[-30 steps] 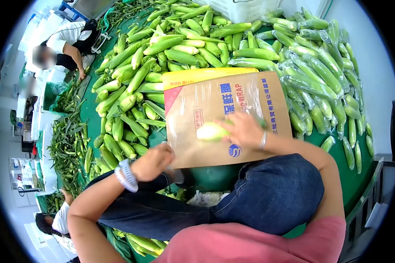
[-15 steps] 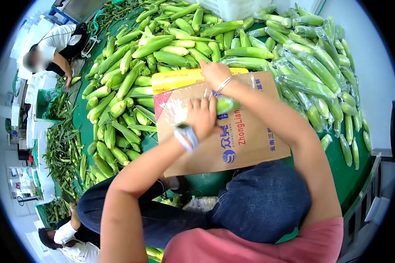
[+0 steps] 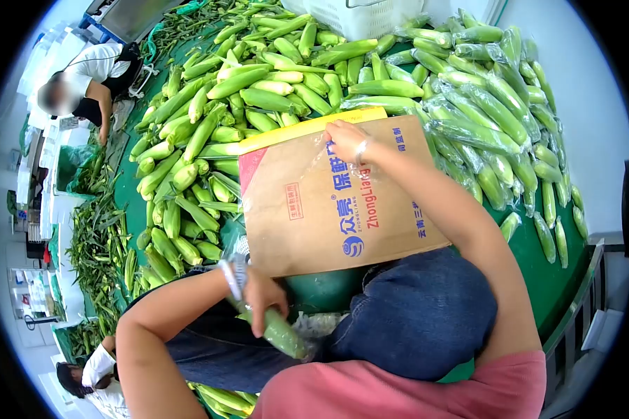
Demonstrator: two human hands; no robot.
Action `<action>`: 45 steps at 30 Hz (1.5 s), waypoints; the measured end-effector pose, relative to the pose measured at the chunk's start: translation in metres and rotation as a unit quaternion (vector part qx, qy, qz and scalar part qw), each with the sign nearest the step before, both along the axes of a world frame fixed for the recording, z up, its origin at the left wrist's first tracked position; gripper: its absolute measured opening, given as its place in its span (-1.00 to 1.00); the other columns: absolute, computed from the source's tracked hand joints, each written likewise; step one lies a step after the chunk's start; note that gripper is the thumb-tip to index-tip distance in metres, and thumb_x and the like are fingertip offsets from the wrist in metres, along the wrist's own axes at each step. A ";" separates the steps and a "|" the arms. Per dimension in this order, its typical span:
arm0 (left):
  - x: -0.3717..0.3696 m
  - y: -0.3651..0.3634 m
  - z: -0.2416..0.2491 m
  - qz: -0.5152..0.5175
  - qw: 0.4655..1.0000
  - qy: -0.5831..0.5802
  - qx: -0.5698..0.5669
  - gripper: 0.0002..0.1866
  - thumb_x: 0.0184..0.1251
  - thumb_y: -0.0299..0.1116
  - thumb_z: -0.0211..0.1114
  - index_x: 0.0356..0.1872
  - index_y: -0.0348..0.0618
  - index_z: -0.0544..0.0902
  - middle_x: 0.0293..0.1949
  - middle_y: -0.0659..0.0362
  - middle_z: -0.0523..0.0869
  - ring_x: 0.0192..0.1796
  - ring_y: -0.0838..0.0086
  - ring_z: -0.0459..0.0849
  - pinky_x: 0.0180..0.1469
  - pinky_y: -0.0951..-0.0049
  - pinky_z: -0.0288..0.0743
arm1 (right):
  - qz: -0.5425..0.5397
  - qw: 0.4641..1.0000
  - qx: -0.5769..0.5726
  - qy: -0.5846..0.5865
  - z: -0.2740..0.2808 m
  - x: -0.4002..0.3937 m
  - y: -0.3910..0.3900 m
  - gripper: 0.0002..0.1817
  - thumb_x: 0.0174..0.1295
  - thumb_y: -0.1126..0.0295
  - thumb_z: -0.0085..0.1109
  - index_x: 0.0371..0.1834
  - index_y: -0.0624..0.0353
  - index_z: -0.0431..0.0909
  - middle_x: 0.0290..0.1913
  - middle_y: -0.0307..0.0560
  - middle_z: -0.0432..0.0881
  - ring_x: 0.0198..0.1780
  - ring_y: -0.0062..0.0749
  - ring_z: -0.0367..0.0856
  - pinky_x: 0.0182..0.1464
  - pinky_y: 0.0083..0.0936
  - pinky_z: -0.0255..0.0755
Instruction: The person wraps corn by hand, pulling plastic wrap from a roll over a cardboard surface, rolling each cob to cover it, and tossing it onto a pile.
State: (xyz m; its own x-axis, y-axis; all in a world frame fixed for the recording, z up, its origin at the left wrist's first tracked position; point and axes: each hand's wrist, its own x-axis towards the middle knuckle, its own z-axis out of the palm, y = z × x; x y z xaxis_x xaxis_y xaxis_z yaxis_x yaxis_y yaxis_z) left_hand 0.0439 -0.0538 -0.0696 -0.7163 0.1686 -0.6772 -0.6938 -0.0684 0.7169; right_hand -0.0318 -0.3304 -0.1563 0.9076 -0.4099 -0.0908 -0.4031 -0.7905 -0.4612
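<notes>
My left hand (image 3: 262,297), low over my lap, is closed around an ear of corn (image 3: 284,335) that has a shiny, film-like surface. My right hand (image 3: 347,143) rests at the far edge of a printed cardboard sheet (image 3: 286,237), its fingers pinched on a bit of clear plastic film (image 3: 330,150). Just beyond those fingers lies a yellow film box (image 3: 293,131), along the cardboard's far edge. The cardboard lies in front of my knees.
Unwrapped corn (image 3: 210,133) is heaped ahead and left; film-wrapped ears (image 3: 496,112) are piled right. A white basket (image 3: 363,17) stands at the back. Stripped husks (image 3: 101,244) lie left, near two other people (image 3: 105,70). A metal rail (image 3: 576,300) edges the green surface.
My left hand has moved from the cardboard down toward my lap, carrying the corn. My right hand has stayed near the far edge, shifting slightly nearer, and the cardboard has moved a little.
</notes>
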 end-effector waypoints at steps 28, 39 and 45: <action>0.070 -0.103 -0.030 0.722 0.655 -0.008 -0.221 -0.46 0.37 0.03 -0.05 -0.32 -0.33 0.60 -0.52 -0.03 0.64 -0.61 0.37 0.62 -0.54 0.43 0.47 | -0.066 0.948 -0.231 -0.208 0.073 -0.163 0.036 -0.59 -0.22 0.44 0.23 -0.17 0.16 0.52 -0.24 -0.01 0.56 -0.29 -0.05 0.54 -0.29 -0.33 0.43; 0.362 -0.106 -0.159 0.525 0.324 -0.616 -0.490 -0.33 -0.01 -0.04 0.38 0.07 -0.15 0.31 0.05 -0.03 0.43 0.12 0.08 0.43 0.05 0.13 0.40 | -0.520 0.720 0.202 -0.412 0.084 -0.470 -0.165 -0.60 0.34 0.14 -0.14 0.10 0.15 0.42 -0.11 -0.15 0.58 -0.14 -0.51 0.54 -0.18 -0.58 0.46; 0.360 -0.103 -0.137 0.572 0.441 -0.529 -0.445 -0.24 -0.06 -0.10 0.44 0.17 -0.19 0.34 0.07 -0.06 0.39 0.09 0.05 0.43 0.13 0.14 0.35 | -0.370 0.922 0.083 -0.079 0.076 -0.177 -0.007 -0.75 0.13 0.32 0.17 -0.17 0.19 0.49 -0.43 -0.14 0.54 -0.58 -0.47 0.52 -0.55 -0.58 0.39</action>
State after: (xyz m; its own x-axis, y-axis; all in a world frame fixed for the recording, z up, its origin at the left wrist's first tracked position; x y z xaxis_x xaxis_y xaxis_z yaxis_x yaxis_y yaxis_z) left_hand 0.4041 -0.1566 -0.2068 0.8089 -0.5637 -0.1671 -0.5489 -0.8259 0.1289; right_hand -0.2093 -0.3374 -0.0798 0.3921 -0.9146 -0.0992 -0.7209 -0.2385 -0.6508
